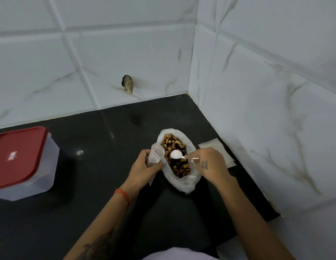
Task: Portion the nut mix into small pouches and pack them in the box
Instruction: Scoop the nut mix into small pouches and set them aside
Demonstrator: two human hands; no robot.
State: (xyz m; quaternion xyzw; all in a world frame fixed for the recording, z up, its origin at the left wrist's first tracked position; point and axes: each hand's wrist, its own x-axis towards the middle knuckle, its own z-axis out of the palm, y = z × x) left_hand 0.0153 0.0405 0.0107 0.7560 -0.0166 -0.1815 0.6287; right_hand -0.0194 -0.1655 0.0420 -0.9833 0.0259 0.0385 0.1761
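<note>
A black countertop point(99, 139) runs into a corner of white marbled wall tiles point(257, 91), its far edge meeting the back wall and its right edge the side wall. Near the left edge stands the box point(26, 164), a clear plastic tub with a red lid point(19, 156) fitted on top, well apart from both hands. Toward the right edge, not far from the far right corner, sits a white plastic bag point(184, 182) with its mouth rolled wide open, showing the nut mix point(177, 162) inside (browns, yellows and a few dark pieces). Just beyond the bag, against the right edge, lie some flat pale pouches point(214, 145).

The left hand point(144, 167) has its fingers and thumb curled round a small clear pouch point(156, 153), holding it upright with its mouth open, touching the bag's left rim. The right hand point(210, 164) pinches the handle end of a white plastic spoon point(177, 154), whose bowl hangs over the nut mix, just right of the pouch's mouth; whether the bowl carries anything cannot be told. An orange thread band point(124, 195) circles the left wrist.
</note>
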